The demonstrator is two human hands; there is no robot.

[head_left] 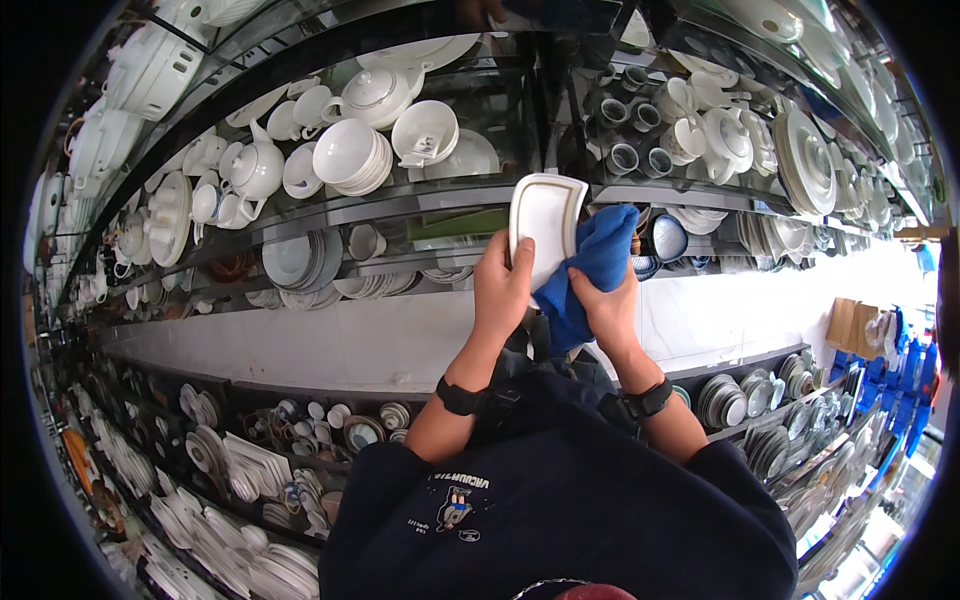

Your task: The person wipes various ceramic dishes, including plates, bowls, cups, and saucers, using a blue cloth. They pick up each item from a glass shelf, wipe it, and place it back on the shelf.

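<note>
A white rectangular dish with a brownish line along its rim is held up in front of the shelves, tilted toward me. My left hand grips its left edge, thumb lying on the inner face. In my right hand a blue cloth is bunched, pressed against the dish's right edge. Part of the cloth hangs below the dish between my two hands. The fingers behind the dish and inside the cloth are hidden.
Ahead, glass shelves carry stacked white bowls, a teapot, dark cups and oval plates. Behind me stand more racks of plates and small cups. A pale tiled floor runs between the rows.
</note>
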